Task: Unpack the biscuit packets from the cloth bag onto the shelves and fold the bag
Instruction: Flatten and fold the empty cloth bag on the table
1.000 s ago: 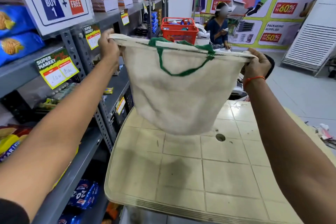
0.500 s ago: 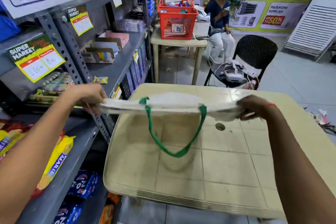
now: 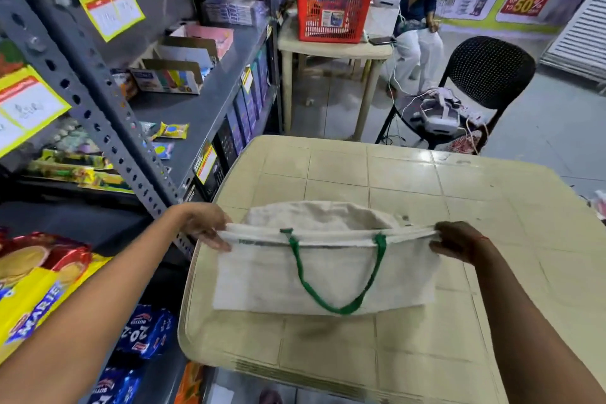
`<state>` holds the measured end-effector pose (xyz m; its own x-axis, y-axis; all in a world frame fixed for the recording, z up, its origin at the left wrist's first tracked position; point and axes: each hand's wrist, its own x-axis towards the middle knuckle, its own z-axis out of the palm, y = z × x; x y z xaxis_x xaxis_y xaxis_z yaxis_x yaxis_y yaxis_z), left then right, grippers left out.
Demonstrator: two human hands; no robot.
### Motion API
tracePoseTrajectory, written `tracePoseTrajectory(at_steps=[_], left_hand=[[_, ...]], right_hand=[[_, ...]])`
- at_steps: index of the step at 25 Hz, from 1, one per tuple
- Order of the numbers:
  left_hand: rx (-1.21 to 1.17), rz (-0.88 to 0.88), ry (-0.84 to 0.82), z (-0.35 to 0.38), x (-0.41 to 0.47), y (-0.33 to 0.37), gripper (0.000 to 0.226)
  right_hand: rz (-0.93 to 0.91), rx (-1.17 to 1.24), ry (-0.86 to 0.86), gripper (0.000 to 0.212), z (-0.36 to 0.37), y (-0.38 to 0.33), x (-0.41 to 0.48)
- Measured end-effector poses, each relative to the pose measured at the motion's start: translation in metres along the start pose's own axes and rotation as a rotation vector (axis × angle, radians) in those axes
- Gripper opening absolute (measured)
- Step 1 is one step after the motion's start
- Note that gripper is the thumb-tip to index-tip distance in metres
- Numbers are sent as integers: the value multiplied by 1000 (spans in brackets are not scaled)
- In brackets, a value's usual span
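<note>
The cloth bag [image 3: 324, 275] was down on the beige plastic table [image 3: 426, 180], and both hands were on it. The left hand [image 3: 205, 225] pinched the bag's left top corner, fingers curled over the hem, thumb underneath. The right hand [image 3: 459, 244] gripped the right top corner the same way, a red thread at that wrist. Between them the mouth of the bag was pulled taut in a straight line, lifted just off the tabletop. The near panel lay flat toward the person; the far side bunched up in a soft hump beyond the rim. One green handle [image 3: 334, 275] looped down across the near panel, its low point close to the bag's bottom edge.

Off to the left stood the grey metal shelves [image 3: 108, 128]. Yellow Marie biscuit packets [image 3: 36, 302] sat on a low shelf, beside the left forearm, and blue 20-20 butter biscuit packets [image 3: 144, 331] were on the level below. Farther back, a red shopping basket [image 3: 333, 0] rested on a second small table [image 3: 331, 49], a black chair [image 3: 485, 75] held a white headset [image 3: 437, 113], and a seated person [image 3: 416, 0] was behind it.
</note>
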<state>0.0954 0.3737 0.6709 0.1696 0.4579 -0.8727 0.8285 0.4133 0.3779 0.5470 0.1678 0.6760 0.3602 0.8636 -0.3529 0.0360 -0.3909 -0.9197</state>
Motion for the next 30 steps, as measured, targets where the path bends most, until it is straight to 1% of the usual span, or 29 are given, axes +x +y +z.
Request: tracePoseTrajectory(at_steps=[1,3,4,6,7,8,9,10,11,12,13,14,15,17,19,22,24,25,27,28,29,30], left_hand=[[-177,21,48,-4,12,6,30],[-439,59,162,-9,38,17,33],[-523,90,225,-11,51,23,31],[-587,94,307,-7,72,30,21],[-547,88,357,-2,78,30,29],[-416,85,456,6,85,27,48],[-212,93,604,18,91,20,67],[-12,171,746,35,97,9,79],[192,292,819,59,100,-4,84],[403,390,800,84,101,-18,88],[615,446,712,104,102,-32,92],[778,448,611,119,102,-44,94],[857,412,549,128,104,-54,96],[839,356,558,138,108,-64,100],[806,323,548,150,104,-63,102],[752,272,495,172,89,-60,104],[743,236,430,195,70,-53,105],[755,238,385,210,60,-51,100],[775,303,292,240,43,-45,81],[772,360,282,249,38,-48,75],[764,453,337,247,34,-52,71],[780,564,432,236,33,-58,70]], right_hand=[[145,64,9,24,11,-3,19],[306,53,83,15,18,-2,71],[325,93,142,8,20,4,101],[367,109,145,6,31,8,130],[374,63,158,14,39,12,129],[343,39,188,27,50,20,126],[276,-122,243,40,62,31,121],[172,-372,307,49,78,47,114],[80,-553,274,54,100,60,97],[16,-677,170,60,125,79,76],[-14,-809,55,70,149,99,55],[-20,-947,-16,78,165,118,38],[19,-1057,-48,81,174,132,30],[69,-1135,-72,73,178,144,37],[55,-1156,-130,66,170,138,55],[9,-1267,-229,60,150,122,97],[32,-1321,-295,56,138,105,124],[59,-1344,-312,55,137,96,133],[91,-1396,-297,58,145,84,136],[52,-1398,-245,59,155,82,126],[-55,-1354,-190,58,165,84,110],[-220,-1266,-156,58,175,89,89]])
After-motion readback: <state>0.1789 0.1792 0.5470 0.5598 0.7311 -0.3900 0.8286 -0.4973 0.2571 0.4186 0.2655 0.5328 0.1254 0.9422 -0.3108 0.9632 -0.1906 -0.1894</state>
